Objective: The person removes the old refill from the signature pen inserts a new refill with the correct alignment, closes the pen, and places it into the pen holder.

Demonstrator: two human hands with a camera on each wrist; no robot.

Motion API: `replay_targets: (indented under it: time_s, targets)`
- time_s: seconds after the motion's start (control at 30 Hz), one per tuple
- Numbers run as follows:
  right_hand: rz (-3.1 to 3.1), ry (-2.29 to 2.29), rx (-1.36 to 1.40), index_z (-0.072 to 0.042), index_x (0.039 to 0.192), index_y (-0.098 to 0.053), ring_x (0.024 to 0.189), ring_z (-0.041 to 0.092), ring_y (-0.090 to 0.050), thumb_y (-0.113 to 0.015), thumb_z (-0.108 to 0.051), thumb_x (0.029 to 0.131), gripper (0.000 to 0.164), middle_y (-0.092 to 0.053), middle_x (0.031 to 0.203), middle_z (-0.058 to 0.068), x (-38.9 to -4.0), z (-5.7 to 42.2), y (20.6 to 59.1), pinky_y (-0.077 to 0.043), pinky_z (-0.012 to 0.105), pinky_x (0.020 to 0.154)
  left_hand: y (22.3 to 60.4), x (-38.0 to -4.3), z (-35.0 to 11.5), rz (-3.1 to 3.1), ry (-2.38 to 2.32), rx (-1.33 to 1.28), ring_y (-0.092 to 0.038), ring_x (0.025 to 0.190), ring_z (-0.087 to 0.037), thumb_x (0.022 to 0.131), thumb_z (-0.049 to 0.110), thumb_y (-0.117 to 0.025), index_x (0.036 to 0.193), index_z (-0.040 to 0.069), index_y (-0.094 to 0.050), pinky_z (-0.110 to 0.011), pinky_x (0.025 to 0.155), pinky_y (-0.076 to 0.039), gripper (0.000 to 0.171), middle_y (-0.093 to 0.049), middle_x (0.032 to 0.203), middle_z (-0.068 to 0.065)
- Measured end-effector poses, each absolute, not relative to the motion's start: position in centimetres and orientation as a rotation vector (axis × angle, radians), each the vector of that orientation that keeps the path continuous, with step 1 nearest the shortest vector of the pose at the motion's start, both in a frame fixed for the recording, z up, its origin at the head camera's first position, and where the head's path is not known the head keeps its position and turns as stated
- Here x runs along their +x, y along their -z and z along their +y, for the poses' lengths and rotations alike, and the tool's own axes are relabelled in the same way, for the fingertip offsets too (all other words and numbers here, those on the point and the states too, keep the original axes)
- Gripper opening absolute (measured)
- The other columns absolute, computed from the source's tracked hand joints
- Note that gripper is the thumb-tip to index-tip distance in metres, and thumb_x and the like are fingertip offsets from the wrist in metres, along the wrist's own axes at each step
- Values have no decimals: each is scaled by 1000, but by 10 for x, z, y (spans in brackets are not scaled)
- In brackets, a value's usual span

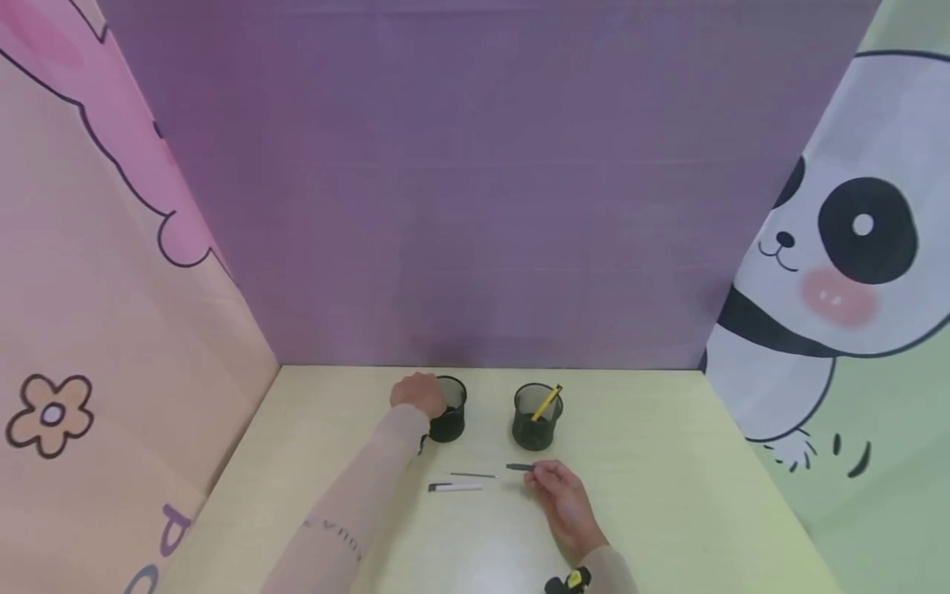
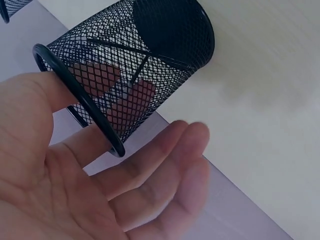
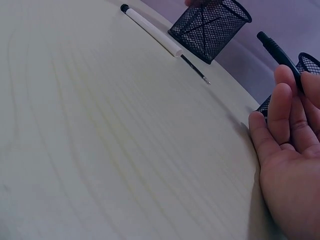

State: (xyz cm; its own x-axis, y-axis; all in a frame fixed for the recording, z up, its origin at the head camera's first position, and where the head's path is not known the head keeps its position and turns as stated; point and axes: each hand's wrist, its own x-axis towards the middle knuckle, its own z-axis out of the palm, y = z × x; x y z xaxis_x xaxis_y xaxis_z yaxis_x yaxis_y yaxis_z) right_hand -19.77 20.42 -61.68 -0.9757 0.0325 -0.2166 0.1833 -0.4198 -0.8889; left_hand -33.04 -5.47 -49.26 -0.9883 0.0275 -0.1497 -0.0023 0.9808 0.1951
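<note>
My left hand (image 1: 419, 394) is at the left black mesh pen cup (image 1: 449, 425), with thumb and index finger inside its rim (image 2: 75, 92). Through the mesh those two fingertips (image 2: 135, 102) show close together; I cannot tell whether something thin is between them. The other fingers stay outside, loosely bent. My right hand (image 1: 566, 499) pinches a short black pen part (image 3: 277, 54) with a stepped end, held over the table. To its left lie a thin pen refill (image 1: 473, 474) with a metal tip (image 3: 207, 81) and a white pen barrel (image 1: 458, 487) with a black end.
A second black mesh pen cup (image 1: 536, 431) stands to the right, with a yellow stick like a pen (image 1: 547, 402) leaning in it. The pale table (image 1: 653, 478) meets a purple backdrop (image 1: 482, 206) behind the cups. Printed panels rise on both sides.
</note>
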Motion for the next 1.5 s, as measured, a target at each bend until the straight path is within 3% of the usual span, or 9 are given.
replay_targets:
  time_s: [0.23, 0.4, 0.57, 0.77, 1.03, 1.23, 1.5]
  targets:
    - [1601, 2566, 271, -4, 103, -64, 91, 14, -69, -60, -3, 98, 6, -70, 94, 4, -197, 204, 618, -57, 28, 93, 486, -324, -56, 2949, -232, 53, -53, 60, -18, 92, 14, -61, 86, 6, -70, -33, 53, -50, 14, -62, 71, -6]
    - [1584, 2583, 217, -3, 105, -64, 90, 13, -70, -60, -3, 99, 7, -71, 93, 3, -196, 204, 620, -58, 27, 92, 486, -326, -58, 2956, -225, 62, -53, 60, -18, 93, 10, -60, 88, 6, -71, -33, 54, -49, 13, -62, 70, -6]
    - [1569, 2602, 218, -1, 105, -64, 89, 13, -70, -61, -2, 99, 7, -71, 92, 3, -196, 203, 621, -58, 28, 91, 488, -330, -59, 2999, -200, 81, -58, 63, -19, 93, 11, -60, 89, 8, -72, -35, 57, -51, 13, -65, 73, -6]
    - [1602, 2573, 198, -3, 105, -64, 91, 12, -70, -62, -6, 99, 7, -72, 93, 2, -197, 205, 620, -58, 27, 92, 489, -332, -62, 3082, -174, 108, -67, 72, -25, 92, 11, -63, 93, 8, -73, -42, 64, -55, 11, -73, 89, -10]
    - [1633, 2559, 238, -1, 106, -63, 90, 13, -69, -61, -5, 99, 8, -72, 92, 3, -199, 204, 618, -58, 28, 91, 485, -328, -72, 3135, -292, 112, -65, 67, -26, 86, 16, -72, 85, 7, -71, -43, 60, -55, 9, -71, 84, -10]
    - [1612, 2572, 314, 3, 107, -62, 89, 16, -69, -60, -2, 98, 10, -71, 92, 6, -200, 203, 618, -58, 30, 91, 476, -320, -81, 3143, -442, 131, -60, 60, -21, 93, 13, -64, 69, 11, -62, -39, 53, -49, 24, -63, 68, -4]
    - [1636, 2565, 259, 0, 106, -62, 90, 14, -69, -58, -2, 100, 8, -71, 93, 4, -198, 205, 618, -58, 28, 92, 466, -306, -94, 3153, -746, 94, -61, 61, -17, 95, 23, -66, 88, 12, -76, -33, 54, -46, 16, -73, 79, -1]
